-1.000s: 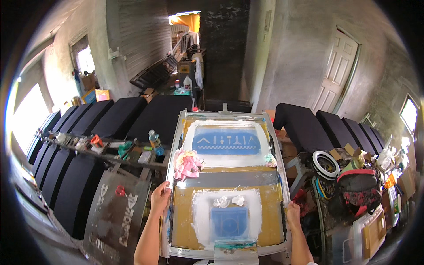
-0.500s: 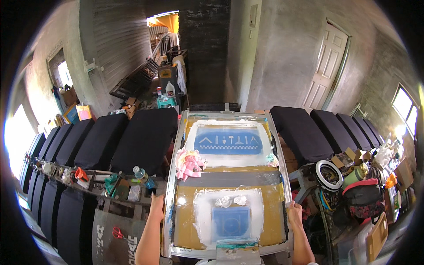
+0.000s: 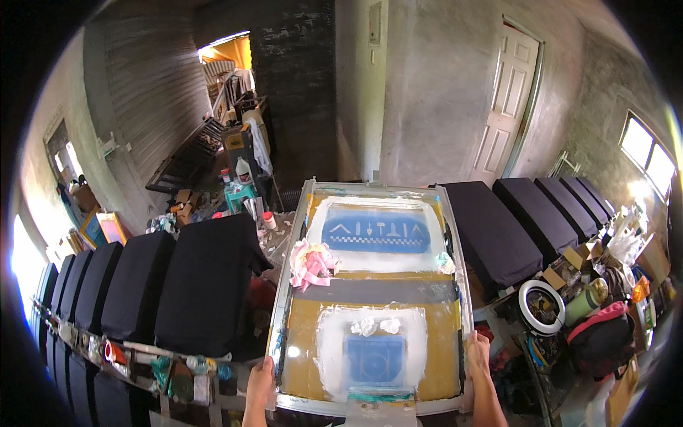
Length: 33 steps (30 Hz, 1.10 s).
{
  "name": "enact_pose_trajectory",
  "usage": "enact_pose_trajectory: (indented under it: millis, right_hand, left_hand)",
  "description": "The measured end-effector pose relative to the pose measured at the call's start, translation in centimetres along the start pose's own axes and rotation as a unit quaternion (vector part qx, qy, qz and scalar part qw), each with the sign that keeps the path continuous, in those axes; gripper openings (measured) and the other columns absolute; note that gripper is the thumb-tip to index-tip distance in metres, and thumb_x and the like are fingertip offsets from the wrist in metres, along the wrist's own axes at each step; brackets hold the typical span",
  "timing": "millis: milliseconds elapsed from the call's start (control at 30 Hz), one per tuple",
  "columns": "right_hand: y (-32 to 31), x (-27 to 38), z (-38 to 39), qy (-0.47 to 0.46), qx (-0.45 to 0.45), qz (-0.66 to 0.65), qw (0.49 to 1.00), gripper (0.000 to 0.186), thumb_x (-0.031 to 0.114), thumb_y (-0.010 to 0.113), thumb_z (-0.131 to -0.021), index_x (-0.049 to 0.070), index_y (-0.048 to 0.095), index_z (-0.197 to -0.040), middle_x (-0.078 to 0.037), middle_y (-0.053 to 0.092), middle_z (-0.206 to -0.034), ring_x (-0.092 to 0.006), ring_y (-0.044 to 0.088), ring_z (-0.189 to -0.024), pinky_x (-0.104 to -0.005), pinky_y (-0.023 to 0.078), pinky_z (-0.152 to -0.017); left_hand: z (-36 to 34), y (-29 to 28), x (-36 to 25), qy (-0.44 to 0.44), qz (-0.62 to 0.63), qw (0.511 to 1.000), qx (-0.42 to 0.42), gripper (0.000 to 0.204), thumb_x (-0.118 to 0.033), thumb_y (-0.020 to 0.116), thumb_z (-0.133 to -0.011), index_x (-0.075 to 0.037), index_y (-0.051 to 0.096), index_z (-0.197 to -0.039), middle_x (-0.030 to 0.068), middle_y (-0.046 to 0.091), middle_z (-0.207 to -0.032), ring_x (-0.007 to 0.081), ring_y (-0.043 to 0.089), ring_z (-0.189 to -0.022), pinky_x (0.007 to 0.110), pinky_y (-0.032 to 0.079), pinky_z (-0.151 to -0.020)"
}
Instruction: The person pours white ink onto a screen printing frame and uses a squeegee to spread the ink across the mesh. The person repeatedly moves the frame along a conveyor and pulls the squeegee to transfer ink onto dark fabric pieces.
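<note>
A screen printing frame point(image 3: 373, 287) lies before me, with two blue stencil areas on its mesh, each bordered in white. My left hand point(image 3: 260, 381) grips the left rail near the close corner, thumb on top. On the right rail, my right hand point(image 3: 477, 354) is wrapped round the edge. A crumpled pink and white rag point(image 3: 313, 265) rests on the mesh at the left. A smaller pale wad point(image 3: 445, 263) sits by the right rail. White lumps of ink point(image 3: 377, 326) lie above the lower stencil. A squeegee point(image 3: 381, 407) lies at the near edge, partly cut off.
Rows of boards covered in black cloth point(image 3: 206, 281) stretch along the left, more black boards point(image 3: 491, 231) along the right. A ring light point(image 3: 541, 307), a bag point(image 3: 599, 333) and boxes crowd the right side. A turquoise stool point(image 3: 240, 198) stands at the back left.
My view has turned to the right. The frame has shifted away from the left black boards, opening a gap there. My left hand is lower on its rail; both hands still grip.
</note>
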State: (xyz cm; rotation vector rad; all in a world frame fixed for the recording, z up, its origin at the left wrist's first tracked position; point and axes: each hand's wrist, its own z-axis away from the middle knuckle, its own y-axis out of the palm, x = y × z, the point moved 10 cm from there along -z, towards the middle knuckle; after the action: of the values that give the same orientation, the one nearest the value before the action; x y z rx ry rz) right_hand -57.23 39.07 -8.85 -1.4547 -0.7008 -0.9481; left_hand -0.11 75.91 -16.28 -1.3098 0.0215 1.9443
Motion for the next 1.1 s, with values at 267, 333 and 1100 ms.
enact_pose_trajectory:
  millis: [267, 333, 1100]
  right_hand:
    - [8.0, 9.0, -5.5, 0.151, 0.308, -0.261, 0.902, 0.046, 0.012, 0.046, -0.109, 0.002, 0.045, -0.153, -0.007, 0.063, -0.135, -0.0191, 0.064, -0.111, -0.0329, 0.051, -0.094]
    - [8.4, 8.9, -7.0, 0.196, 0.276, -0.198, 0.92, 0.045, 0.011, 0.045, -0.109, 0.002, 0.045, -0.153, -0.006, 0.064, -0.133, -0.0189, 0.062, -0.113, -0.0316, 0.047, -0.097]
    - [19.8, 10.4, -28.3, 0.072, -0.029, -0.21, 0.975, 0.024, 0.025, 0.06, -0.1, 0.003, 0.067, -0.106, 0.007, 0.051, -0.074, -0.0034, 0.043, -0.063, -0.0251, 0.033, -0.055]
  left_hand:
    - [-11.2, 3.6, -10.9, -0.022, 0.15, 0.988, 0.022, 0.053, -0.044, 0.051, -0.107, -0.007, 0.054, -0.069, -0.0023, 0.045, -0.062, 0.0105, 0.037, -0.051, 0.034, 0.029, -0.049]
    - [-13.9, 5.3, -13.0, -0.021, 0.189, 0.981, 0.026, 0.048, -0.039, 0.051, -0.108, -0.008, 0.057, -0.072, -0.0047, 0.043, -0.063, 0.0081, 0.034, -0.053, 0.031, 0.028, -0.05]
    - [-42.5, 27.0, -36.5, 0.135, 0.123, 0.977, 0.115, 0.043, -0.031, 0.058, -0.105, 0.002, 0.061, -0.078, -0.0031, 0.049, -0.071, 0.0097, 0.04, -0.065, 0.032, 0.034, -0.058]
